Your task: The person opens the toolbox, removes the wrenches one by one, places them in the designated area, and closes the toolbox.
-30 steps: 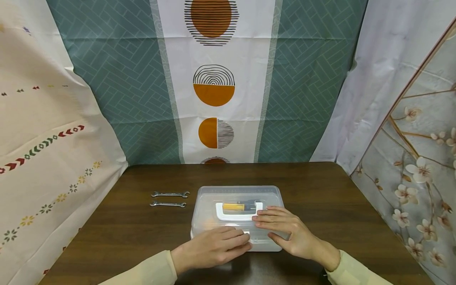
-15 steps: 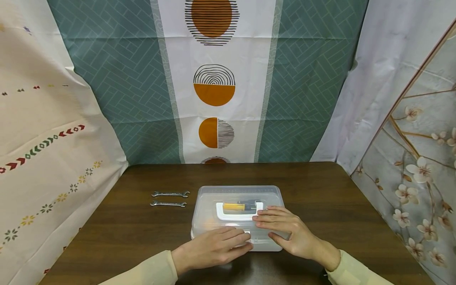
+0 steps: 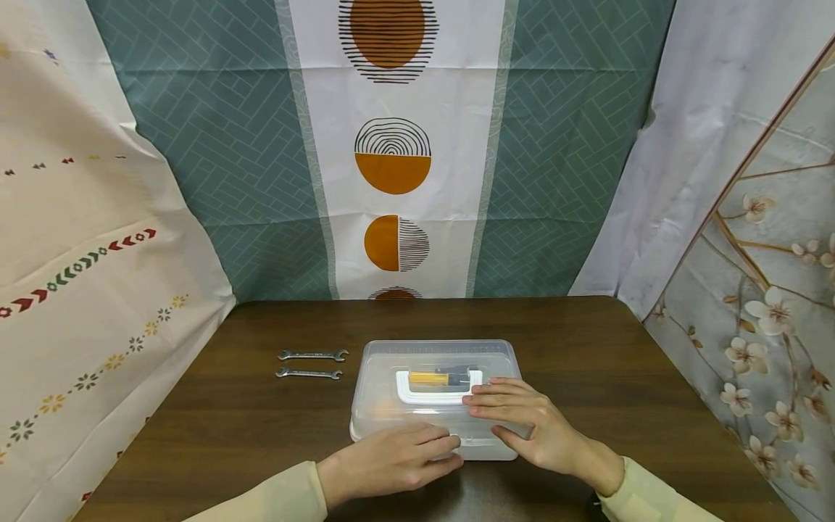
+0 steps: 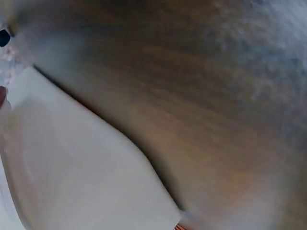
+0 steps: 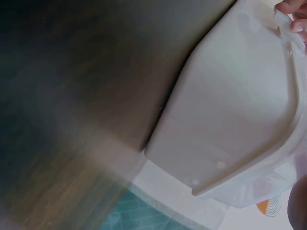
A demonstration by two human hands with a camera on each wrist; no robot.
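A translucent plastic storage box (image 3: 437,354) with its lid down stands at the front middle of the table. My left hand (image 3: 398,457) curls its fingers over the front edge, at the latch. In the right wrist view, its fingertips (image 5: 298,26) hold the whitish latch (image 5: 284,36). My right hand (image 3: 541,431) lies with fingers spread on the right of the lid, touching the end of the white carry handle (image 3: 433,398). Within the handle's frame shows a yellow-handled tool (image 3: 428,378), perhaps a screwdriver; whether it lies under the lid is unclear.
Two open-ended wrenches, an upper one (image 3: 313,355) and a lower one (image 3: 309,373), lie left of the box on the brown wooden table (image 3: 567,326). Patterned cloths hang behind and on both sides.
My left hand's fingers have curled slightly lower over the front edge, covering the small white patch seen there before. The right hand and the box have stayed put.
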